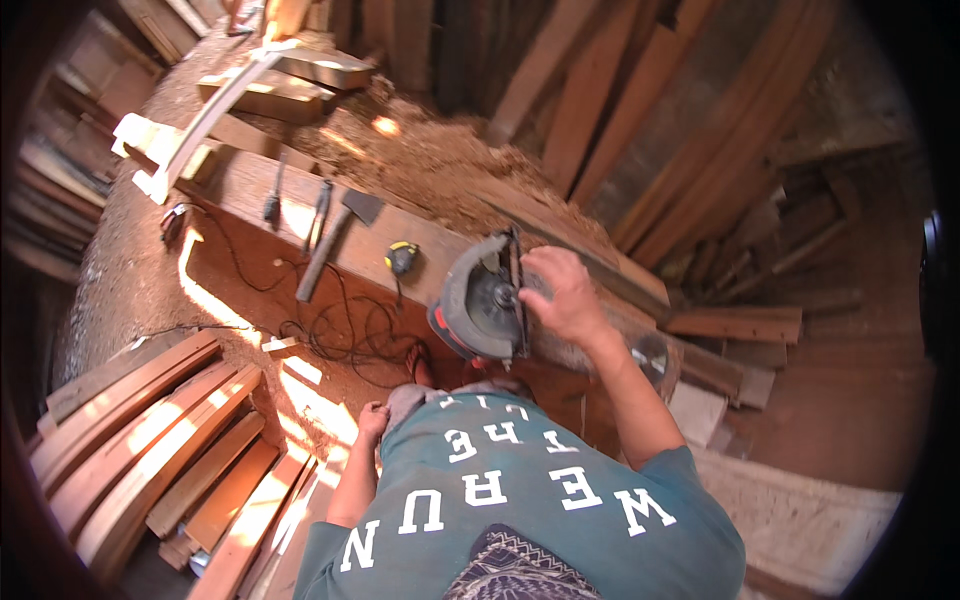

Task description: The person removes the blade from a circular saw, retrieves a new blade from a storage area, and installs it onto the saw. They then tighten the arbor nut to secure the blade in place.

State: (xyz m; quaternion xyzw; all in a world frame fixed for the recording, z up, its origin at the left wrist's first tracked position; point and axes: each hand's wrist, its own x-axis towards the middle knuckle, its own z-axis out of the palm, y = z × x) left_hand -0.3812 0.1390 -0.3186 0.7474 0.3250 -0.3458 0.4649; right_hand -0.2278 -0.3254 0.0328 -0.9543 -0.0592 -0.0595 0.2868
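Note:
A circular saw (480, 300) with a grey guard and red parts stands tilted at the near edge of the plank bench (435, 255), its flat base plate turned to the right. My right hand (562, 292) grips at that plate, thumb and fingers at its edge; the fingertips are partly hidden. Down beside my left hip, my left hand (373, 425) is curled closed, and nothing shows in it. Left of the saw lie a yellow and black tape measure (402, 258), a hatchet (338, 245), pliers (319, 212) and a slim dark-handled tool (273, 200).
A black cord (345, 325) lies in loops on the reddish floor near my foot (418, 365). Stacked boards (150, 450) fill the lower left. Long planks (590, 110) lean at the far side, behind a heap of sawdust (425, 150). Timber blocks (265, 95) sit at the bench's far left.

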